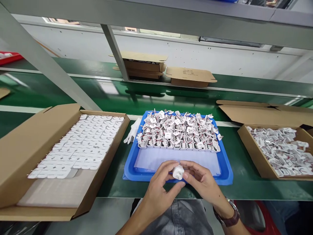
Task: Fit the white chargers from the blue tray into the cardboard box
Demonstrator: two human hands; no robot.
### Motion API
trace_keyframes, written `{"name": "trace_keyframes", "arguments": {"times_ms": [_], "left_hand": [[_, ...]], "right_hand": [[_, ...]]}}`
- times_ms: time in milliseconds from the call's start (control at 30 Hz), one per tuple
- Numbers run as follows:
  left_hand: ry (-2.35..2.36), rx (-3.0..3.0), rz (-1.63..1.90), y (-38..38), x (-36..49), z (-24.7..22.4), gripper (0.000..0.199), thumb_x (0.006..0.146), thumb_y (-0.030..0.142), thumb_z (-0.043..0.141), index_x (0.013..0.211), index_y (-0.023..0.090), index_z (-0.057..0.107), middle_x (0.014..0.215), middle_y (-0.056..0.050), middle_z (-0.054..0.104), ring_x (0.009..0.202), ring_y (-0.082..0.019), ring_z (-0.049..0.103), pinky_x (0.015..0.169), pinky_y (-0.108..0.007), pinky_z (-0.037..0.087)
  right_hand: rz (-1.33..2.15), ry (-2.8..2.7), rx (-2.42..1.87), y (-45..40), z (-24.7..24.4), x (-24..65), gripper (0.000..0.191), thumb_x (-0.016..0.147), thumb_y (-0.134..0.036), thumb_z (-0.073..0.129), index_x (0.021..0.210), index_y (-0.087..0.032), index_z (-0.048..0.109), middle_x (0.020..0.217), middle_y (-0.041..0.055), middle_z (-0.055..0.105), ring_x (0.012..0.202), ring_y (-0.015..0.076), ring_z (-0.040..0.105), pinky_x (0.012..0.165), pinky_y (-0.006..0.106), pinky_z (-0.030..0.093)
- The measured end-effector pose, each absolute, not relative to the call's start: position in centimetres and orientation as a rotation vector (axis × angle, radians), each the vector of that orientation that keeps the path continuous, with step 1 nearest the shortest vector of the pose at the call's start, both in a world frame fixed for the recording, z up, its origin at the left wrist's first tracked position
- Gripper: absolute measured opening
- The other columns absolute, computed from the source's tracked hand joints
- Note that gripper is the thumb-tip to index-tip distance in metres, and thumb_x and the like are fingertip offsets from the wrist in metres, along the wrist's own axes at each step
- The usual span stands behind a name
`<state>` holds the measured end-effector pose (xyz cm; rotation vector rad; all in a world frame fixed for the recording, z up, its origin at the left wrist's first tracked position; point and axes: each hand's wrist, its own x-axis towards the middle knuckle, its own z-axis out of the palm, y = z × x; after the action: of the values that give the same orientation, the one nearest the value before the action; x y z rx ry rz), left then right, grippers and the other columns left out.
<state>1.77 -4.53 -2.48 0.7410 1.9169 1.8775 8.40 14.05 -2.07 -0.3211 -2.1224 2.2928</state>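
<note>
Two-handed hold on a white plug-adapter housing [178,173] above the near rim of a blue tray [227,178], by the workbench's [111,184] front edge.
The right hand [204,185] pinches the housing between thumb and fingers; the left hand [158,191] curls its fingers against the opposite side, its thumb extended below. This opposed grip probably steadies the small body while exposing its end face. Both forearms converge from the near side. Upright open housings [170,144] stand in close rows, presumably for mutual support.
</note>
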Motion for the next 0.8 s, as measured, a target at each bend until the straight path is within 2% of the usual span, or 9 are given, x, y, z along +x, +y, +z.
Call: {"name": "trace_keyframes", "arguments": {"times_ms": [100, 300, 467, 800], "left_hand": [[1.672, 0.720, 1.961, -5.0, 1.5, -2.4, 0.036, 0.101, 0.020, 0.064, 0.135, 0.031, 0.070, 0.146, -0.011, 0.061, 0.132, -0.028, 0.066, 0.102, -0.037, 0.063], [1.562, 0.633, 2.097, -4.9, 0.9, -2.6, 0.022, 0.097, 0.018, 0.072, 0.115, 0.028, 0.082, 0.128, -0.010, 0.071, 0.119, -0.024, 0.074, 0.093, -0.030, 0.066], [1.659, 0.678, 2.186, -4.4, 1.5, -3.7, 0.028, 0.096, 0.015, 0.073, 0.117, 0.031, 0.081, 0.120, -0.007, 0.073, 0.105, -0.021, 0.077, 0.085, -0.028, 0.067], [1.810, 0.805, 2.180, -4.6, 1.5, -4.0, 0.033, 0.092, 0.006, 0.070, 0.112, 0.029, 0.083, 0.116, -0.008, 0.076, 0.105, -0.020, 0.078, 0.092, -0.029, 0.064]], "right_hand": [[2.335, -2.036, -0.321, 14.0, -2.1, 8.4, 0.036, 0.093, -0.044, 0.080, 0.126, -0.031, 0.076, 0.122, 0.0044, 0.080, 0.104, 0.0199, 0.076, 0.097, 0.036, 0.062], [2.383, -1.970, -0.322, 13.8, -2.1, 8.8, 0.035, 0.091, -0.042, 0.084, 0.123, -0.030, 0.077, 0.116, 0.0031, 0.083, 0.101, 0.0185, 0.079, 0.094, 0.033, 0.064], [2.445, -1.951, -0.272, 14.0, -2.0, 8.9, 0.036, 0.090, -0.038, 0.085, 0.125, -0.030, 0.077, 0.123, 0.0050, 0.082, 0.108, 0.0220, 0.080, 0.096, 0.036, 0.065], [2.282, -2.020, -0.272, 13.3, -2.2, 8.7, 0.031, 0.092, -0.037, 0.082, 0.123, -0.033, 0.076, 0.122, 0.0029, 0.080, 0.111, 0.0203, 0.077, 0.098, 0.035, 0.063]]}}
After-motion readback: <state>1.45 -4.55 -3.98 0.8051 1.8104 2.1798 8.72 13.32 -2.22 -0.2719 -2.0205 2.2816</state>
